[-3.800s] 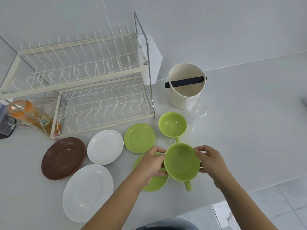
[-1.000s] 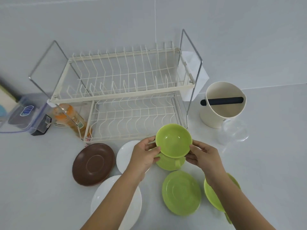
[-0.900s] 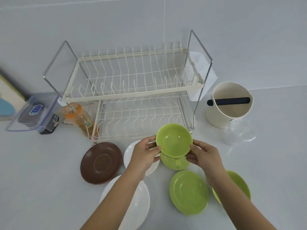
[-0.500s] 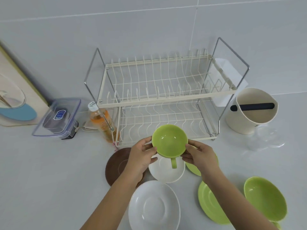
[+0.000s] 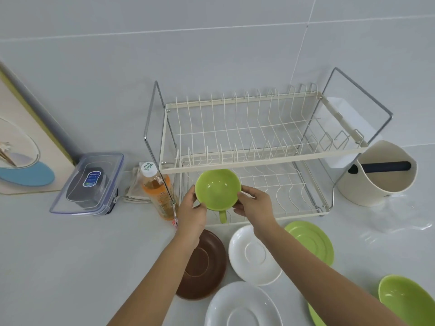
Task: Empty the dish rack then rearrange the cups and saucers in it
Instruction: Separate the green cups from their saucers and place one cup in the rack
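I hold a green cup (image 5: 217, 190) between my left hand (image 5: 191, 214) and my right hand (image 5: 255, 204), its handle pointing toward me. It hangs at the front left of the two-tier white wire dish rack (image 5: 263, 161), level with the lower tier; both tiers hold nothing. On the counter in front lie a brown saucer (image 5: 204, 267), a small white saucer (image 5: 253, 256), a larger white saucer (image 5: 242, 307) and a green saucer (image 5: 312, 241). A second green cup (image 5: 409, 300) rests at the bottom right.
An orange drink bottle (image 5: 159, 194) stands right beside the rack's left leg. A clear lidded box (image 5: 89, 184) and a folded cloth (image 5: 135, 191) lie further left. A cream bin with a black bar (image 5: 379, 175) stands right of the rack, with clear plastic (image 5: 400, 217) in front of it.
Both hands have carried the green cup up and away from the saucers toward the rack's lower tier. The view has swung left, so the rack now sits further right.
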